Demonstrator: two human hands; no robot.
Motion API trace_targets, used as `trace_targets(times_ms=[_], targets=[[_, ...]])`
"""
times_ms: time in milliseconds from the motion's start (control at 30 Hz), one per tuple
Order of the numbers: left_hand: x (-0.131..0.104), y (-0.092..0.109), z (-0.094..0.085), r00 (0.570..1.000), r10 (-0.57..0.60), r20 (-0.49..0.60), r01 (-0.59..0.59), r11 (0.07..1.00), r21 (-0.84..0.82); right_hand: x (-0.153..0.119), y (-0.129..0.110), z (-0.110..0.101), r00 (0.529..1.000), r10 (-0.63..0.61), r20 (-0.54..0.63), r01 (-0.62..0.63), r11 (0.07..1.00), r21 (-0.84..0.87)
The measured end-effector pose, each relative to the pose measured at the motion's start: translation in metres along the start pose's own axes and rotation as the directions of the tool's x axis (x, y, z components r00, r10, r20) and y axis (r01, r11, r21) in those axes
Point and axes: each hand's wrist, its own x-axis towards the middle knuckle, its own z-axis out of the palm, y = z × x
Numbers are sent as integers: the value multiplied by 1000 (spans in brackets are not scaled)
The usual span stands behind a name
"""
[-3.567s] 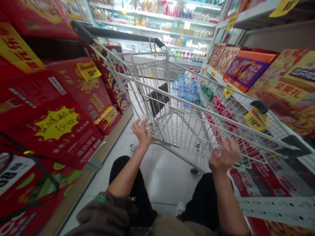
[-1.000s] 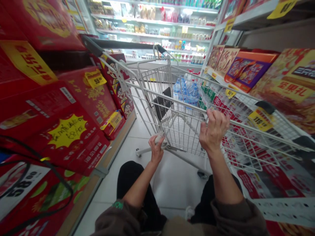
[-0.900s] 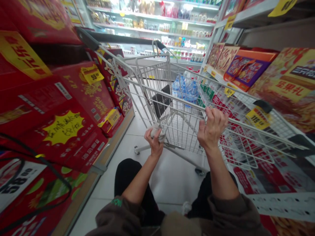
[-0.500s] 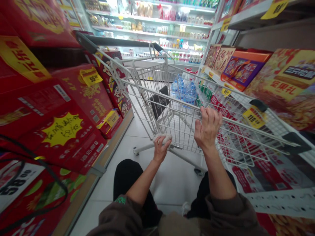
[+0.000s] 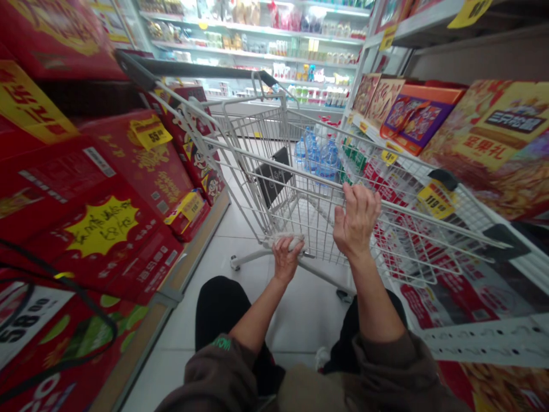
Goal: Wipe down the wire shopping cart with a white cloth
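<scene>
A light metal shopping cart (image 5: 317, 189) stands crosswise in front of me, its dark handle at the upper left. My left hand (image 5: 286, 257) is closed on a whitish cloth (image 5: 281, 236), pressed against the lower edge of the basket near its back corner. Higher up and to the right, my right hand (image 5: 357, 220) has its fingers wrapped over a side rail of the cart. A dark panel (image 5: 273, 176) hangs inside the basket wires.
Red boxes (image 5: 128, 229) with yellow price tags are stacked along the left. On the right, a shelf holds gift boxes (image 5: 420, 114). Blue-tinted water bottles (image 5: 328, 160) stand beyond the cart, before a lit refrigerated shelf (image 5: 257, 54). A black cable (image 5: 96, 312) hangs at lower left.
My left hand has slid slightly right along the cart's lower edge with the cloth. My right hand keeps its hold on the rail. The whole view has shifted a little.
</scene>
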Motion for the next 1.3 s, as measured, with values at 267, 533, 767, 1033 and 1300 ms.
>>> trace_targets(times_ms=[267, 533, 767, 1033, 1300], targets=[[44, 22, -12, 983, -147, -113, 132, 983, -127, 1, -3, -3, 1000, 17, -1, -17, 1000, 18], [0, 16, -5, 999, 27, 36, -26, 1000, -18, 0, -2, -5, 1000, 15, 23, -15, 1000, -2], [51, 32, -17, 941, 97, -324, -127, 989, -74, -1, -2, -5, 999, -11, -42, 12, 1000, 21], [1, 38, 13, 909, 365, -203, -373, 928, 0, -4, 2, -11, 1000, -18, -24, 19, 999, 40], [37, 64, 4, 950, 162, -266, -164, 986, 14, -5, 4, -20, 1000, 11, 17, -13, 993, 118]])
